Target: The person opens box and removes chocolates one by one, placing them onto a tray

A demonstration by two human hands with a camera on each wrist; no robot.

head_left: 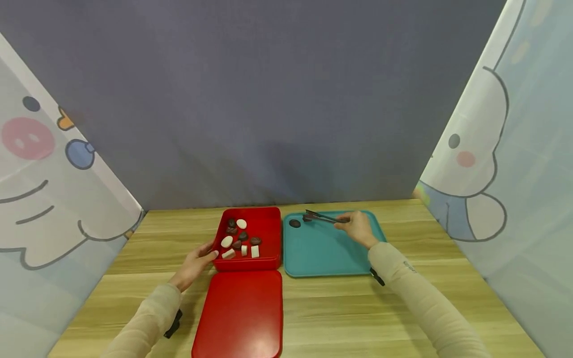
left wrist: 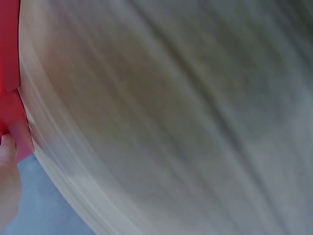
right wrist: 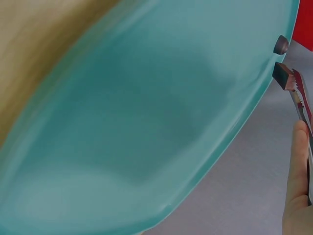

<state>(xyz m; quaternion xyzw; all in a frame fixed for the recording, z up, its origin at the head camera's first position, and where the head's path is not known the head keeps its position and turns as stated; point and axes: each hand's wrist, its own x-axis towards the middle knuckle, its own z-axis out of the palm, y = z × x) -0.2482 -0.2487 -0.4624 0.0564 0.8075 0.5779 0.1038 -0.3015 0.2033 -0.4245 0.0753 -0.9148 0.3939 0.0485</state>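
Observation:
In the head view my left hand (head_left: 197,263) holds the near left side of a red box (head_left: 268,226), thumb at the rim and fingers along the outside wall. Inside the box lie several white and dark brown chocolate-like pieces (head_left: 255,240). My right hand (head_left: 358,228) grips slim dark tongs (head_left: 324,218) over a teal tray (head_left: 331,256). A dark brown piece (right wrist: 283,76) is pinched between the toothed tong tips, close to the tray's far left edge. Beside it on the tray sits a round dark piece (head_left: 294,223).
A flat red lid (head_left: 241,315) lies on the wood-grain table (head_left: 331,318), right in front of the box. Tray and box stand side by side. A grey backdrop (head_left: 277,109) rises behind the table, with cartoon-printed sheets (head_left: 483,124) at both sides.

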